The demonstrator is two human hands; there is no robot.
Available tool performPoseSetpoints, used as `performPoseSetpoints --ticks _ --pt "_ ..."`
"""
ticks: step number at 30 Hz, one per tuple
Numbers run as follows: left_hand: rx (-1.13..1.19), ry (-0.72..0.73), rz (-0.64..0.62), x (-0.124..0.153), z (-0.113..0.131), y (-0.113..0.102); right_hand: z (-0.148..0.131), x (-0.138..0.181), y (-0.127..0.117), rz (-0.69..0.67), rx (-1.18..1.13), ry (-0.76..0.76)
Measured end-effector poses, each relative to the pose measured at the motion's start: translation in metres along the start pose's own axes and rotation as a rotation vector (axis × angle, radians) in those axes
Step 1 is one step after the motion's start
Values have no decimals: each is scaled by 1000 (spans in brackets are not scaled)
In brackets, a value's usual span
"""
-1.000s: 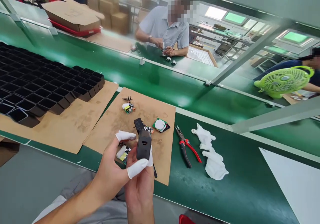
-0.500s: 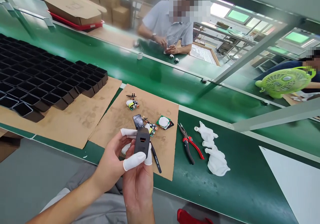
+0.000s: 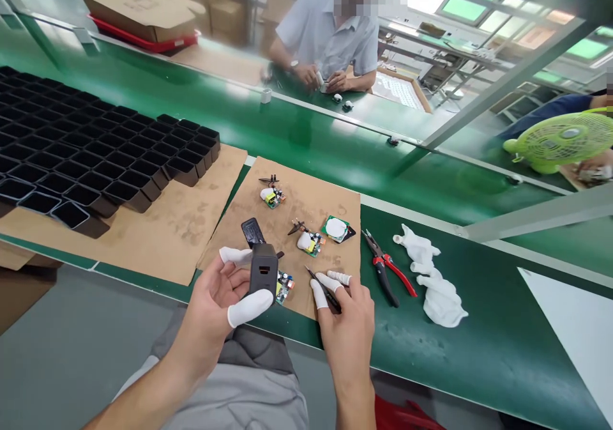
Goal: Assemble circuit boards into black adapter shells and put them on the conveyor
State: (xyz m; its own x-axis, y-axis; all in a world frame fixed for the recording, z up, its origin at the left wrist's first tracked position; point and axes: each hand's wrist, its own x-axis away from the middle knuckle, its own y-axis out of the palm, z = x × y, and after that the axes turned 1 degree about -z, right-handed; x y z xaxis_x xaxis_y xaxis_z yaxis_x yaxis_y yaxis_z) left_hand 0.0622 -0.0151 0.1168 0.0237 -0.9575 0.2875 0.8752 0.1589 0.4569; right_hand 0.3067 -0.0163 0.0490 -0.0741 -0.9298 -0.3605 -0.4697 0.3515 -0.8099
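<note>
My left hand (image 3: pixel 215 302), with white finger cots, grips a black charger housing (image 3: pixel 263 269) with a rectangular slot in its end face. On the cardboard my right hand (image 3: pixel 347 315), also in finger cots, has its thumb and fingers closed around black tweezers (image 3: pixel 324 287), whose tips point away from me. Behind the housing lies a black cover piece (image 3: pixel 251 230). A circuit board (image 3: pixel 285 288) is partly hidden by the housing. Farther off lie two more boards with yellow transformers, a near board (image 3: pixel 311 242) and a far board (image 3: pixel 272 196), and a green board with a white pad (image 3: pixel 338 228).
Red-and-black pliers (image 3: pixel 385 267) and white finger cots (image 3: pixel 433 283) lie to the right. Rows of black housings (image 3: pixel 90 155) fill the left. Across the green bench a co-worker (image 3: pixel 330 46) handles small parts. A green fan (image 3: pixel 565 139) and a metal strut (image 3: pixel 502 85) stand right.
My right hand has left the housing and moved right to the tweezers, taking hold of them. My left hand keeps the housing. The view has shifted slightly.
</note>
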Motion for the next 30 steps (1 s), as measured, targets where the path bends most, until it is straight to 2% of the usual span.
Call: performPoseSetpoints --ticks 3,5,7,10,13,21,30 --pt "-27 -28 -24 2 1 -6 -20 -1 -6 30 -253 107" --pt "-71 -30 -10 3 0 -12 -42 -4 -19 46 -425 132" --pt "-110 -23 15 4 -1 -17 -66 -8 -37 34 -503 60" --pt "-153 22 27 7 -2 -24 -98 -17 -64 -54 -453 -101" --pt "-186 105 40 10 -2 -29 -120 -26 -80 -119 -409 -230" --pt "-305 304 151 20 -8 -35 -133 -33 -85 -204 -280 -346" --pt "-510 477 264 23 -15 -31 -141 -25 -74 -164 -135 -360"
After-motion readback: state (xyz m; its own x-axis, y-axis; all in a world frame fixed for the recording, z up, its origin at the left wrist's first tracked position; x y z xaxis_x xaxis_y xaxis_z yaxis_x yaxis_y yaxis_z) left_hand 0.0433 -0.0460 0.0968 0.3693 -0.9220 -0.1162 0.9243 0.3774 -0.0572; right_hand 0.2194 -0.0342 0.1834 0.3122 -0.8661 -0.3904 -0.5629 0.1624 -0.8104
